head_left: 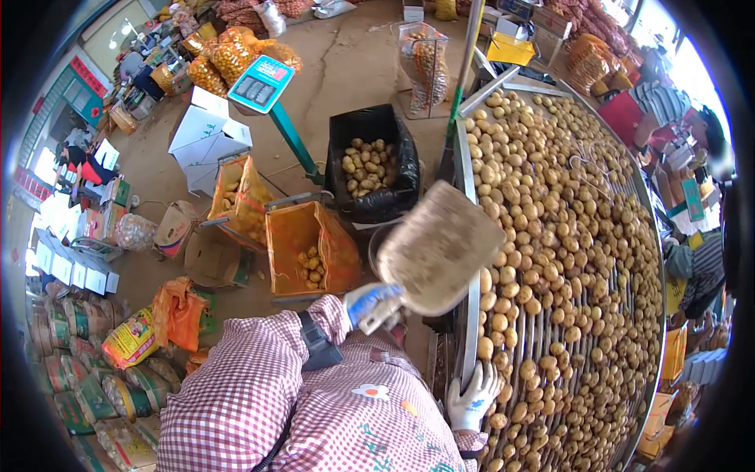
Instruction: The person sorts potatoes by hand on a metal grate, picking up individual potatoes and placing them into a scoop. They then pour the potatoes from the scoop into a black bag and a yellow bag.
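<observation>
My left hand (373, 302), in a blue and white glove, is closed around the handle of a large scoop (440, 248). The scoop is beige, smeared with brown dirt and somewhat blurred; no potatoes show in it. It hangs over the near metal edge of a slatted sorting table (469, 315). My right hand (473, 396), in a white glove, lies on that same edge with its fingers stretched out beside the potatoes (566, 244). These cover most of the slats, with bare bars showing between them nearer to me.
A crate lined with black plastic (405, 169) holds potatoes; an orange-lined crate (287, 248) has several more. Behind them stands a scale display (262, 82) on a green post. A bagged stand (423, 67) is further back. People (696, 267) work across the table.
</observation>
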A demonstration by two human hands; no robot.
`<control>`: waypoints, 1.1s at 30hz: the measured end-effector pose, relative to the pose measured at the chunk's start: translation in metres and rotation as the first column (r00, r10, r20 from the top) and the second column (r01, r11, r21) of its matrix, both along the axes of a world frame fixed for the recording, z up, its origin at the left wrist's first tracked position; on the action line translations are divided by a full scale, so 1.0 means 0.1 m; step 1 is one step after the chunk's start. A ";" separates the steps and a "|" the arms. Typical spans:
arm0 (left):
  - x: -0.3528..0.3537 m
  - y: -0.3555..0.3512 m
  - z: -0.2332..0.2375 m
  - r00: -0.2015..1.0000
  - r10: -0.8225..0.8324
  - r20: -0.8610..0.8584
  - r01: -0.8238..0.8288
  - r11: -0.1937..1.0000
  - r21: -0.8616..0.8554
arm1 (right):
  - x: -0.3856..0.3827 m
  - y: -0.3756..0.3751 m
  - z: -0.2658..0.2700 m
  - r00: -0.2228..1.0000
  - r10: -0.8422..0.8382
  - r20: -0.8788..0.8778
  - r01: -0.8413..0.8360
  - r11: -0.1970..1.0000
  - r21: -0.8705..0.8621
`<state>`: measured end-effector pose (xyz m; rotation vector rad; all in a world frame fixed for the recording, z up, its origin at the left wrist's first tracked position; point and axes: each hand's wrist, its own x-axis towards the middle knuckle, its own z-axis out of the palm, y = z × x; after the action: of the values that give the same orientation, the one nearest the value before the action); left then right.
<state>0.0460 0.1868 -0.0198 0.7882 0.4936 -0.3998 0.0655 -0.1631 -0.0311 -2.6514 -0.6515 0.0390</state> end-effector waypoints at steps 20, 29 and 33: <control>-0.17 -0.91 0.50 0.821 -0.562 -0.101 0.569 0.819 0.068 | -1.48 -1.10 0.50 0.765 -0.636 0.102 0.627 0.771 0.107; -0.15 -1.69 0.69 0.756 -0.617 -0.218 0.644 0.761 0.076 | -1.62 -2.81 0.21 0.350 -0.934 0.068 0.934 0.354 0.049; -0.17 -1.78 0.60 0.738 -0.618 -0.270 0.660 0.744 0.099 | -1.22 -2.96 0.23 0.369 -0.926 -0.081 0.882 0.376 -0.284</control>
<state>0.0294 0.0085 0.0399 1.1053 0.4574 -1.1179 -0.0566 -0.4592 -0.0081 -2.7256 1.0444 0.0881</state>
